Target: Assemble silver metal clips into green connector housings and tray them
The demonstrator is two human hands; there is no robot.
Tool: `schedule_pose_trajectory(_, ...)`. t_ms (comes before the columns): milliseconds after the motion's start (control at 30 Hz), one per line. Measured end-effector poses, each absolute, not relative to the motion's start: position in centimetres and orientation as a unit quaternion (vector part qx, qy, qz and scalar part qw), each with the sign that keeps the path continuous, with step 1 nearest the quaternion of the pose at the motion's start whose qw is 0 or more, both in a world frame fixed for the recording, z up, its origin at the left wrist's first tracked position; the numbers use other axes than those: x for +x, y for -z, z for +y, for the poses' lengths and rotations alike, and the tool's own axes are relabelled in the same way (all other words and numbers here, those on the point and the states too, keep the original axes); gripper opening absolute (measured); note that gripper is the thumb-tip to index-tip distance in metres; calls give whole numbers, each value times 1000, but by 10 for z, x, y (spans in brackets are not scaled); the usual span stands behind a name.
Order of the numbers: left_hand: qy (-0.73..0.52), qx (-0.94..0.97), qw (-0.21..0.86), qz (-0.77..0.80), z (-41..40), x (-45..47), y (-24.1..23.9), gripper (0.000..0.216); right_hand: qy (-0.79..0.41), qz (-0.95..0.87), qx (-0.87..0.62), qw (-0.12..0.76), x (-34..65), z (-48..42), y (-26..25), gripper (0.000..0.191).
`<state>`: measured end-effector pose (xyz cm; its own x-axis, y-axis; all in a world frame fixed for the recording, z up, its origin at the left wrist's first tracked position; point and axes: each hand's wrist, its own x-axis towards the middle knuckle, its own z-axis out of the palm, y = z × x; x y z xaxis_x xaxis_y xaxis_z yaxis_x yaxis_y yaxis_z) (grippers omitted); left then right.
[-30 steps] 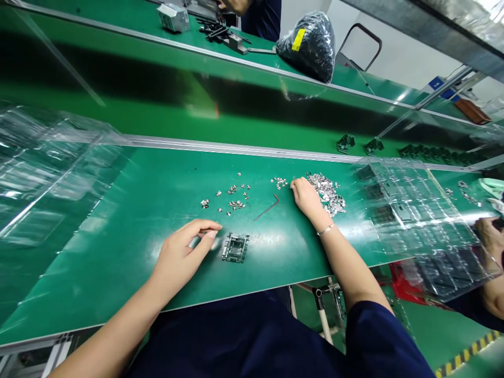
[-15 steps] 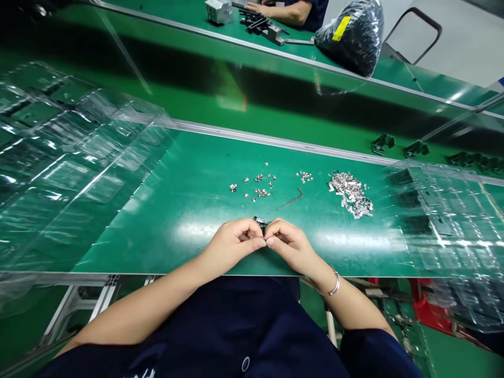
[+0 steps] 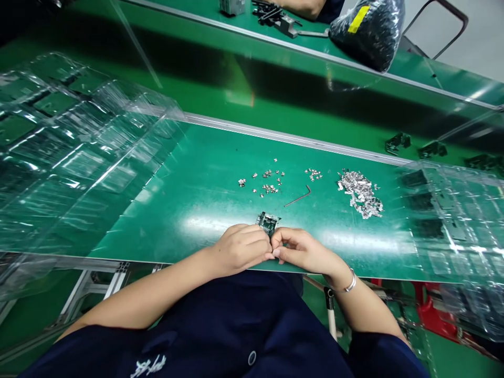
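Note:
A small dark metal part (image 3: 268,222) with an open, notched top sticks out beyond my fingers near the table's front edge. My left hand (image 3: 244,248) is closed round its near side, covering the lower part. Touching the left fingertips, my right hand (image 3: 301,251) is closed in a pinch of thumb and forefinger; what it pinches is hidden. Beyond the hands lie small shiny metal pieces (image 3: 270,188) in loose groups, with a smaller cluster (image 3: 314,174) to their right. An L-shaped hex key (image 3: 298,197) rests just past my right hand.
A heap of silvery metal pieces (image 3: 360,193) lies on the green table (image 3: 205,173) at right. Clear plastic trays are stacked at left (image 3: 90,152); another tray (image 3: 468,220) at right holds dark parts. Across the divider are a bagged bundle (image 3: 370,34) and another person's arm (image 3: 305,7).
The view has shifted slightly. My left fingers have folded over the dark metal part, more of which now shows beyond them. My right hand stays pinched beside them.

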<state>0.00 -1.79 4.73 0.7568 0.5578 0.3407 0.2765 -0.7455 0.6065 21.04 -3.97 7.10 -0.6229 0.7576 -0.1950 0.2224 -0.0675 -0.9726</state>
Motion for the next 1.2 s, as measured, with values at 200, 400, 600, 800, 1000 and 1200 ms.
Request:
schedule_pose_trajectory(200,-162,825,386,379,3,8,-36,56,-368,-733,-487,301,217,-28,-57,9)
schedule_pose_trajectory(400,-197,806,391,398,-3,19,-35,38,-297,-767,-497,277,212,-27,-44,10)
schedule_pose_trajectory(600,-212,828,343,390,-10,21,-30,40,-198,-777,-547,242,203,-33,-42,12)
schedule_pose_trajectory(800,-172,813,384,402,-4,18,-41,49,-209,-763,-566,233,201,-30,-43,6)
schedule_pose_trajectory(1000,-51,854,320,406,11,15,-65,12,-190,-816,-522,159,191,-26,-50,10)
schedule_pose_trajectory(1200,-44,871,256,417,9,14,-59,12,-123,-853,-491,123,182,-25,-55,11)
